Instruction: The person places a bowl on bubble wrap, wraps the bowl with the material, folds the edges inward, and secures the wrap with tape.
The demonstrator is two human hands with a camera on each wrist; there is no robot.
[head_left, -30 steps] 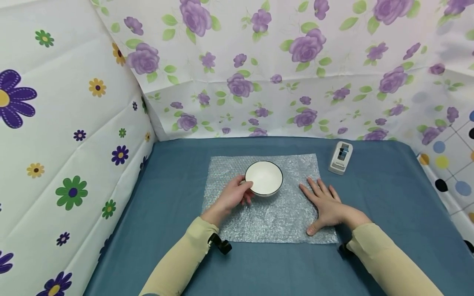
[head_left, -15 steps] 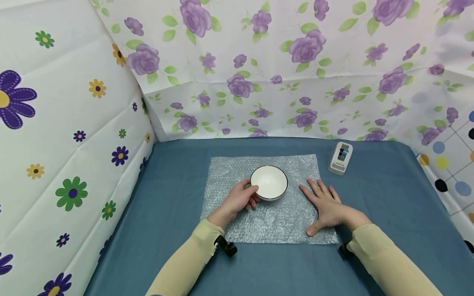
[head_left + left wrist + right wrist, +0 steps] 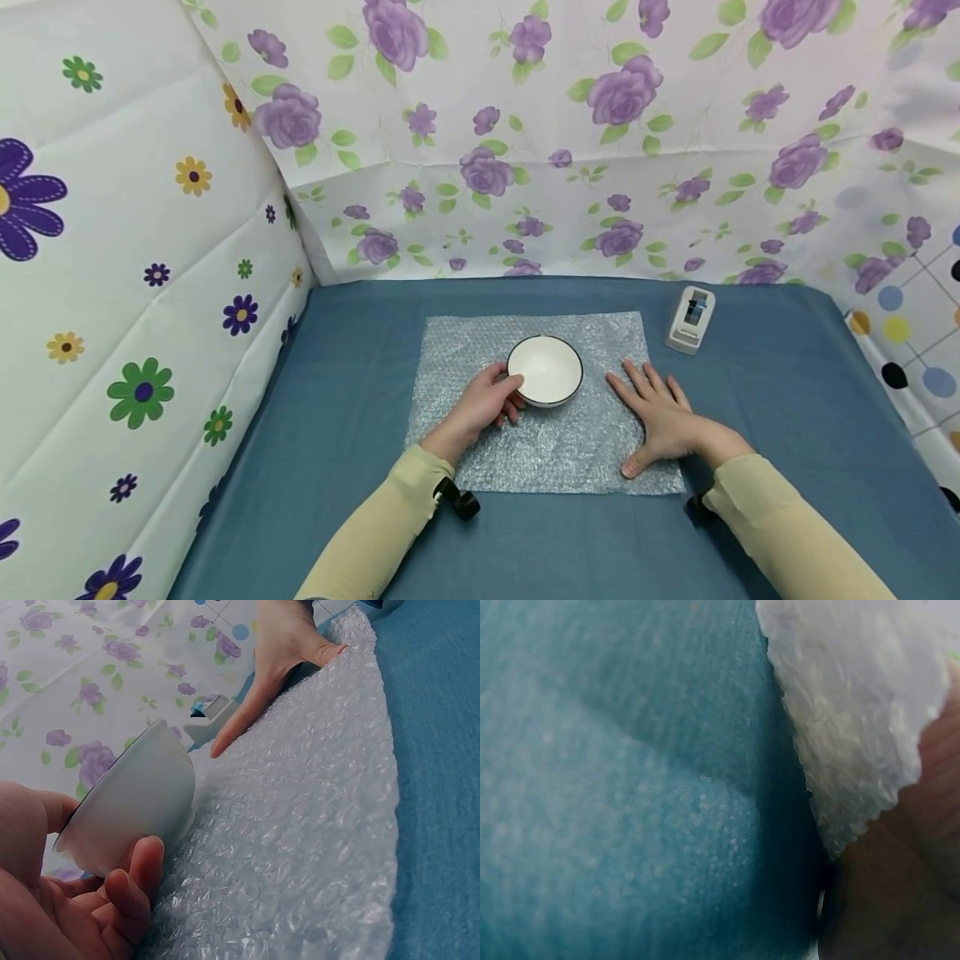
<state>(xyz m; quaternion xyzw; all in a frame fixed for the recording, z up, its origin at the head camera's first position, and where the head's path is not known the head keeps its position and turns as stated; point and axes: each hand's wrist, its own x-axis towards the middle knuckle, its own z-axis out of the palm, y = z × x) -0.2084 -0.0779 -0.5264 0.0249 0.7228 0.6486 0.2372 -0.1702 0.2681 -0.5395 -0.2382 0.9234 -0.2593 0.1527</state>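
A white bowl [image 3: 546, 370] with a dark rim sits on a sheet of bubble wrap [image 3: 555, 454]. My left hand [image 3: 482, 406] holds the bowl at its left side, thumb over the rim and fingers beneath the wall. In the left wrist view the bowl [image 3: 139, 799] appears from the side, with its base at the bubble wrap [image 3: 300, 802]. My right hand [image 3: 663, 423] rests with spread, straight fingers on the right part of the sheet. Only a blurred bit of that hand [image 3: 900, 900] shows in the right wrist view, beside the wrap's corner [image 3: 855, 712].
A white tape dispenser [image 3: 690, 320] stands at the back right, beyond the right hand. Blue cloth [image 3: 337, 367] covers the table. Flower-patterned sheets [image 3: 555, 208] hang behind and to the left, and a dotted one [image 3: 922, 350] to the right.
Between one second and half a second ago, my left hand and the bowl shifted slightly right and toward me. Since then both have stayed put. The right hand keeps its place on the bubble wrap.
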